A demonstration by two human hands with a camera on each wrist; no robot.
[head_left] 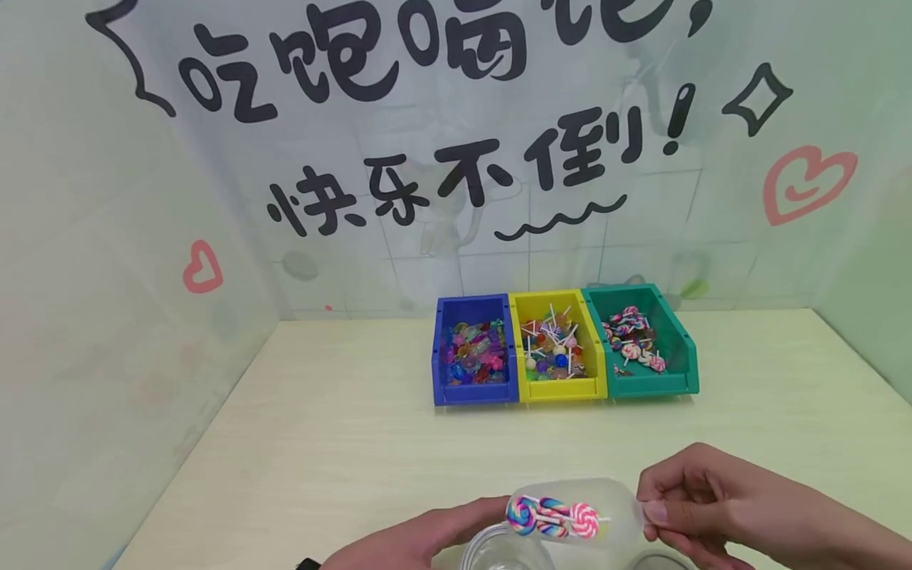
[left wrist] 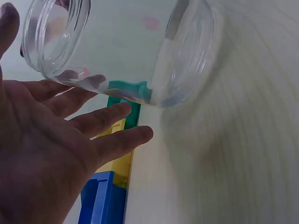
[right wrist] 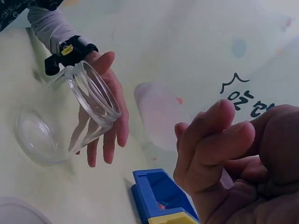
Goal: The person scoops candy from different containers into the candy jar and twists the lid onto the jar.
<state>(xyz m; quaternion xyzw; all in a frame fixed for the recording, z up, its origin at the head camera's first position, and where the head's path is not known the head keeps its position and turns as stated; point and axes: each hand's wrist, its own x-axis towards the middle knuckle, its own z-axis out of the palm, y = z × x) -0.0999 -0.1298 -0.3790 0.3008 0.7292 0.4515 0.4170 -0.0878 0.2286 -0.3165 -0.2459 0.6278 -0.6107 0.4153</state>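
Observation:
My right hand (head_left: 720,503) pinches the end of a frosted, translucent scoop (head_left: 618,500) between thumb and fingers. Several candy charms (head_left: 552,518), swirled lollipops and a striped wrapped sweet, lie in the scoop. Under its left end is the mouth of a clear jar (head_left: 504,552). In the right wrist view the jar (right wrist: 51,119) looks empty. My left hand (left wrist: 42,144) is beside the jar with its fingers extended along the glass; whether every finger touches it I cannot tell. The scoop (right wrist: 159,116) hangs between both hands in the right wrist view.
Three joined bins stand at the back of the table: blue (head_left: 476,394) with coloured beads, yellow (head_left: 563,389) with small lollipops, green (head_left: 651,385) with swirled candy charms. A round lid-like disc (head_left: 659,562) lies near the jar. A lettered clear sheet (head_left: 456,261) rises behind the bins.

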